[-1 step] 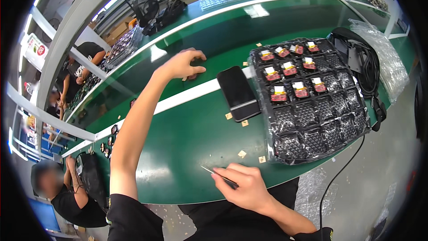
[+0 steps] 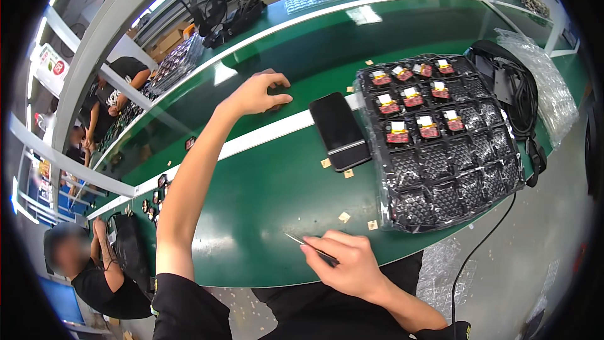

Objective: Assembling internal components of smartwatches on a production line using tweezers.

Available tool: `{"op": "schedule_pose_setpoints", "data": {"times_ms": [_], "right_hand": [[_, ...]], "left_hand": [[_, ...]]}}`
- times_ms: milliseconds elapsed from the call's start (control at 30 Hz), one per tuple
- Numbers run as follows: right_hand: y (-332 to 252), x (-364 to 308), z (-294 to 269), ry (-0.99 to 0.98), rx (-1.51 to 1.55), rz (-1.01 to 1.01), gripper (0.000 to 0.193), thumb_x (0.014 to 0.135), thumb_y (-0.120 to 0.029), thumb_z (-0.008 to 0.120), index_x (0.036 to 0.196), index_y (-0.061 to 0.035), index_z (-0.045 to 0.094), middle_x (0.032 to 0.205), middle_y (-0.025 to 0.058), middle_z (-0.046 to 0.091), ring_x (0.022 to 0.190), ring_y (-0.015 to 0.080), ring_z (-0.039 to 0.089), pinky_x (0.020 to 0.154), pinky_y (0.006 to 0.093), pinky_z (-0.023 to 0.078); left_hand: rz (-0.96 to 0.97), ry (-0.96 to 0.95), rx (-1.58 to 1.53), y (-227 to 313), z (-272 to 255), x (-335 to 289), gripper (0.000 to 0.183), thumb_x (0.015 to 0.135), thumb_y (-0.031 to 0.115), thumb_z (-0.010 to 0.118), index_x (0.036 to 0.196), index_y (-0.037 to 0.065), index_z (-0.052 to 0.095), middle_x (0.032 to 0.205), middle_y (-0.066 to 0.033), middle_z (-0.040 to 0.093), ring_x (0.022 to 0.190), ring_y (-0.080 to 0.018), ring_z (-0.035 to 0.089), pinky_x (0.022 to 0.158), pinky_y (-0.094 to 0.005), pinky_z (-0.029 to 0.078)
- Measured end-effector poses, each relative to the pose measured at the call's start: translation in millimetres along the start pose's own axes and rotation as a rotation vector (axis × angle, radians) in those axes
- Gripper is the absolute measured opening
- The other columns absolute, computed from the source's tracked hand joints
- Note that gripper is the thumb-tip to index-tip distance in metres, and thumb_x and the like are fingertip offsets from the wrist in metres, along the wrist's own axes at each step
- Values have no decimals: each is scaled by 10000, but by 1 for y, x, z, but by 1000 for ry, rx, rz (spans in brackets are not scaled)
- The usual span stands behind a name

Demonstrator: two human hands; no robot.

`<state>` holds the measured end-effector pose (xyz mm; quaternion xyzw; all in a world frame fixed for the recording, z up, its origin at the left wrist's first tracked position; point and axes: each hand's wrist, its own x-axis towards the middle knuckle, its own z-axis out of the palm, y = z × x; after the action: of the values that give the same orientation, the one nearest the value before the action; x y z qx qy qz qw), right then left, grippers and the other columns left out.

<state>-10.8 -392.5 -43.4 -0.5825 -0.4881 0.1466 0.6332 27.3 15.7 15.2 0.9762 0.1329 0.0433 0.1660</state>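
My left hand (image 2: pixel 257 93) reaches out over the green conveyor belt at the far side, thumb and fingers apart and curved. A small dark part (image 2: pixel 275 107) shows beneath its fingers, mostly hidden. Low over the near green worktop (image 2: pixel 251 214), my right hand (image 2: pixel 347 263) grips a pair of thin pointed tweezers (image 2: pixel 313 248), silver tip pointing left. To the right lies a black plastic-wrapped tray (image 2: pixel 434 195) with pockets. Small red-and-black parts (image 2: pixel 428 127) with white and yellow tops fill several pockets in its far rows.
A black phone (image 2: pixel 340 131) lies left of the tray. Small beige squares (image 2: pixel 344 217) are scattered around. A black cable and bag (image 2: pixel 513 88) and bubble wrap (image 2: pixel 541 88) lie beyond the tray's right side. A co-worker (image 2: pixel 94 271) sits at left near loose small parts (image 2: pixel 151 208).
The view has shifted slightly. More of a small red part on the belt shows beside my left forearm. My right hand keeps the tweezers in nearly the same place.
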Motion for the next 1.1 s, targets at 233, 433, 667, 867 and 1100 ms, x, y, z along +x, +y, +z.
{"op": "schedule_pose_setpoints", "data": {"times_ms": [233, 433, 667, 867, 1100], "right_hand": [[-7, -3, 7, -65, -67, 51, 171, 918, -28, 844, 1083, 18, 829, 718, 68, 639, 519, 169, 575, 488, 336, 438], [-8, -1, 7, -4, -155, 74, 177, 872, 22, 861, 1047, 40, 842, 717, 57, 703, 508, 120, 602, 482, 282, 453], [-13, 8, 2, -55, -184, 129, 174, 866, 36, 861, 1040, 35, 848, 712, 57, 710, 517, 95, 616, 470, 263, 432], [-10, 12, 2, -93, -121, 179, 182, 884, 47, 865, 1065, 46, 846, 717, 57, 701, 550, 65, 578, 495, 237, 383], [-12, 20, 2, -184, -120, 220, 190, 862, 60, 868, 1052, 50, 851, 713, 58, 709, 555, 66, 562, 511, 239, 361]], "left_hand": [[175, 201, -130, -4, 27, -43, 246, 970, 148, 796, 1166, 4, 762, 1075, -128, 689, 908, -253, 703, 842, -381, 574], [265, 216, -156, 48, 33, -106, 236, 971, 145, 774, 1182, 41, 776, 1101, -116, 756, 968, -292, 740, 859, -402, 599], [243, 168, 169, 72, 37, -207, 585, 841, 486, 919, 1254, 94, 784, 968, -55, 647, 868, -271, 638, 785, -397, 516], [211, 18, -214, 58, 32, -247, 733, 696, 371, 1021, 1335, 92, 791, 1055, -56, 682, 970, -277, 635, 877, -397, 476], [187, 21, -297, 50, 38, -260, 582, 737, 262, 984, 1262, 71, 822, 1104, -56, 708, 988, -254, 644, 900, -393, 463]]}}
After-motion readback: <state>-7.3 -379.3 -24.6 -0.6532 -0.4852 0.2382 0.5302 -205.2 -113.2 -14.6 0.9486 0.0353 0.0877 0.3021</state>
